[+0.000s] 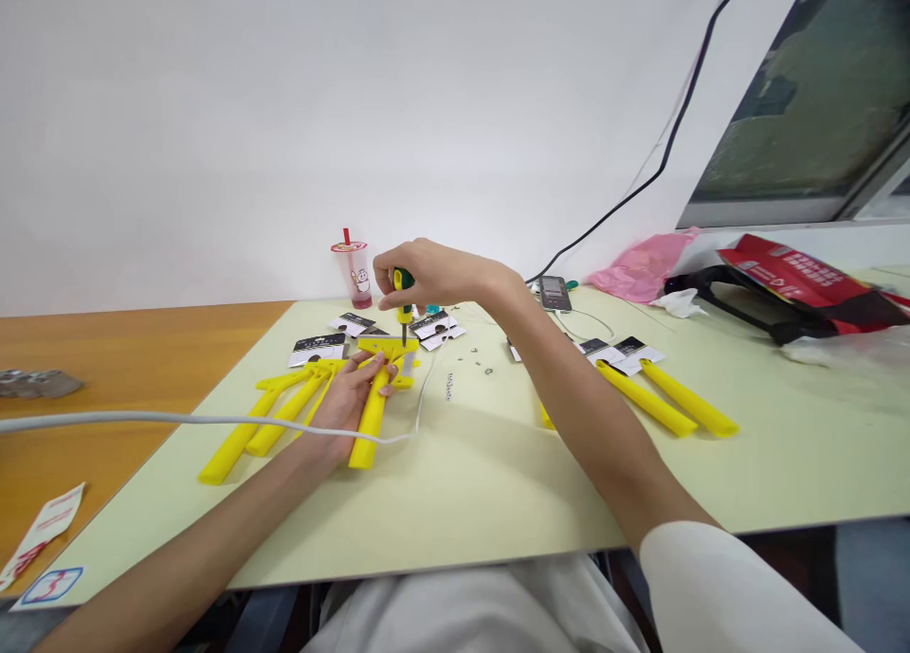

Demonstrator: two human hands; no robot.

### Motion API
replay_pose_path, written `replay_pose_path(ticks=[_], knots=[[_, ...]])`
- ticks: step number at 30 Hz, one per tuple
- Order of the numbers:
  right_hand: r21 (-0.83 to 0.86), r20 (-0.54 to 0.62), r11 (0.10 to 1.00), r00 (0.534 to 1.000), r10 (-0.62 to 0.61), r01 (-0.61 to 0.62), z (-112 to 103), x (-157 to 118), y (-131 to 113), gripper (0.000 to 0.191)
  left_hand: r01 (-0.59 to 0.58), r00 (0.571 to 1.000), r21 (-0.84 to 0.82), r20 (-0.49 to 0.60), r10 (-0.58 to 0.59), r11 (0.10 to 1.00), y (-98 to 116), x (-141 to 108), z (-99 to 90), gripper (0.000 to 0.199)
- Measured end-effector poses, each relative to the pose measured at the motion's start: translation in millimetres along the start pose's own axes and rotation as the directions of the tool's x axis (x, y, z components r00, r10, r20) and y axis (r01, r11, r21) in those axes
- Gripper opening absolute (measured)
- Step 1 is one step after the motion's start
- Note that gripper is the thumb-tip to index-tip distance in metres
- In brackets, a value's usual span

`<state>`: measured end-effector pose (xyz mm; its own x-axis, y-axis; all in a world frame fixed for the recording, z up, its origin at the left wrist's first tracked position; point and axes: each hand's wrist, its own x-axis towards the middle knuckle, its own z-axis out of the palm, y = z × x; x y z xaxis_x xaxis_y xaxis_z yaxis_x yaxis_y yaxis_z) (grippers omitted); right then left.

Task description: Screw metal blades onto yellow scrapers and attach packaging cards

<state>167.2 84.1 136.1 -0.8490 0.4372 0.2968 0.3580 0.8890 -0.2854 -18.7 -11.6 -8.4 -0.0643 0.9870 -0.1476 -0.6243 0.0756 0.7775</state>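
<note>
One yellow scraper [373, 408] is in the left grip [348, 399], which clasps it by the upper handle, just below the wide head; the head points away from the person and the handle slants back toward them. Above the scraper, the right grip [430, 272] is clenched on a yellow and dark green screwdriver [405, 314], held upright, with its shaft pointing down and its tip at the scraper's head.

A white cable [270, 426] runs across the view, passing in front of the scraper's handle. Just left of the scraper, several yellow tools [284, 416] lie side by side on the pale table [483, 511]. Black-and-white cards [317, 350] are spread to the left of the scraper's head and beyond it. Small metal pieces [449, 386] lie to the right of the scraper, some in a short row; they are too small to identify.

Beyond the scraper, near the wall, stands a clear cup [358, 279] with a red straw. Well to the right of the scraper are two yellow handles [646, 399], a small device [555, 293] with a screen, a pink bag [636, 266] and a red-and-black bag [817, 283].
</note>
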Motion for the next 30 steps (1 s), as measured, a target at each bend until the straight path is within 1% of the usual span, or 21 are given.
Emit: replay_pose_path(ticks=[2,5,6,8,9,11,13,15,16,18,20,21,22,24,25,27,30], knots=[[-0.005,0.06,1.0,0.998,0.004,-0.004,-1.7,-3.1,-0.4,0.01,-0.001,1.0,0.002,-0.013,0.001,1.0,-0.8,2.2,-2.2,0.019],[-0.019,0.128,0.999,0.991,0.036,-0.034,-4.9,-7.1,-1.4,0.022,0.006,1.0,-0.003,-0.028,-0.006,1.0,-1.8,5.2,-4.6,0.02],[-0.016,0.124,0.999,0.991,0.042,-0.04,-5.9,-7.7,-2.2,0.021,0.008,1.0,-0.01,-0.018,-0.008,1.0,-1.9,5.7,-5.2,0.02],[-0.024,0.068,0.998,0.996,0.054,-0.053,-7.3,-7.7,-4.7,0.013,0.008,1.0,-0.021,0.014,-0.007,1.0,-2.0,6.3,-6.2,0.019],[-0.04,0.031,0.996,0.997,0.077,-0.076,-7.6,-7.5,-6.0,0.015,0.006,1.0,-0.023,0.027,-0.005,1.0,-2.1,6.5,-6.8,0.019],[-0.085,-0.007,0.986,0.989,0.145,-0.145,-7.6,-7.2,-8.1,0.028,-0.003,0.999,-0.022,0.042,0.003,1.0,-2.5,7.1,-8.3,0.019],[-0.142,0.005,0.972,0.982,0.188,-0.186,-7.1,-7.8,-8.2,0.034,-0.008,0.999,-0.015,0.045,0.008,1.0,-3.3,8.2,-10.0,0.019],[-0.179,0.034,0.966,0.98,0.197,-0.188,-6.3,-8.8,-6.3,0.032,-0.006,0.999,-0.008,0.036,0.006,1.0,-4.0,9.5,-11.2,0.019],[-0.174,0.044,0.969,0.982,0.184,-0.174,-6.0,-9.1,-5.0,0.03,-0.003,0.999,-0.005,0.033,0.003,1.0,-4.2,9.8,-11.4,0.019],[-0.094,0.058,0.989,0.991,0.117,-0.111,-5.6,-8.5,-3.1,0.025,-0.001,0.999,-0.008,0.04,0.002,1.0,-3.7,9.9,-11.1,0.019],[0.002,0.029,1.0,0.999,0.021,-0.021,-5.4,-6.5,-3.6,0.019,-0.003,0.998,-0.024,0.055,0.004,1.0,-2.5,9.1,-10.2,0.021],[0.022,-0.002,1.0,1.0,-0.012,0.012,-5.5,-5.4,-4.7,0.016,-0.003,0.998,-0.033,0.063,0.005,0.999,-1.8,8.7,-9.9,0.022],[0.019,-0.033,1.0,0.999,-0.024,0.024,-5.6,-4.5,-6.2,0.016,-0.005,0.998,-0.043,0.069,0.008,0.999,-1.2,8.3,-9.8,0.024],[-0.027,-0.082,1.0,0.997,-0.004,0.002,-5.9,-4.1,-8.7,0.023,-0.008,0.997,-0.057,0.083,0.012,0.998,-0.6,8.3,-10.5,0.026],[-0.043,-0.088,0.999,0.996,0.008,-0.012,-6.0,-4.6,-9.2,0.025,-0.011,0.996,-0.061,0.09,0.017,0.998,-0.6,8.6,-11.1,0.026],[-0.024,-0.056,0.999,0.998,0.019,-0.021,-6.3,-6.8,-7.9,0.022,-0.02,0.995,-0.059,0.097,0.025,0.998,-0.9,9.7,-12.3,0.026],[0.088,0.033,0.996,0.999,-0.023,0.02,-6.4,-9.1,-3.5,0.022,-0.024,0.997,-0.044,0.076,0.027,0.999,-1.1,11.0,-13.0,0.025]])
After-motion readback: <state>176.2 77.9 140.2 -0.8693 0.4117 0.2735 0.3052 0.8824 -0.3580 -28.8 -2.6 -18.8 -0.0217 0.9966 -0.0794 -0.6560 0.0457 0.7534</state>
